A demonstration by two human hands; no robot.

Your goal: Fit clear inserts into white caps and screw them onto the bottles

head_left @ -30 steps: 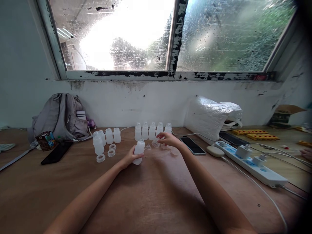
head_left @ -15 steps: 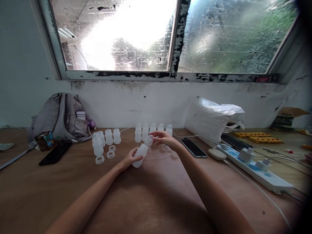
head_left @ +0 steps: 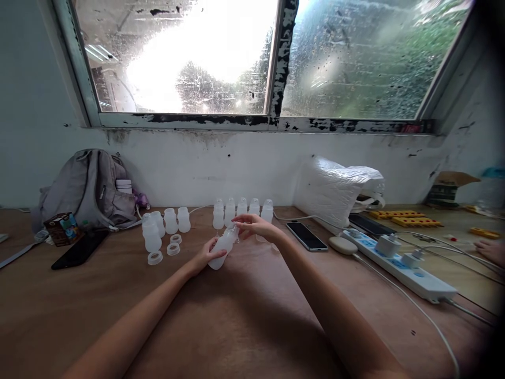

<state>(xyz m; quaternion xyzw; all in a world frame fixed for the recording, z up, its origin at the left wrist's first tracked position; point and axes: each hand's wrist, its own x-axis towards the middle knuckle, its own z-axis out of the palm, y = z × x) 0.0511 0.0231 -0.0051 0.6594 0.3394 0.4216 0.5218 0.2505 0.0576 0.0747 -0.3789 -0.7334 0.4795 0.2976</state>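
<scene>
My left hand wraps round a frosted white baby bottle, tilted with its top up and to the right over the table. At that top end, the fingers of my right hand close on a clear bottle cap, mostly hidden by them. Beyond my hands several baby bottles with clear tops stand upright in a row near the wall. To the left are several open frosted bottles, and white collar rings lie in front of them. Clear caps lie partly hidden beneath my right wrist.
A grey backpack, a small box and a dark phone are at the left. To the right lie another phone, a white round device and a power strip with cables. Another person's hand shows at the far right.
My right hand's fingers have come down closer round the bottle's top, and the cap shows less. The whole view has shifted slightly; the other person's hand shows more at the right edge.
</scene>
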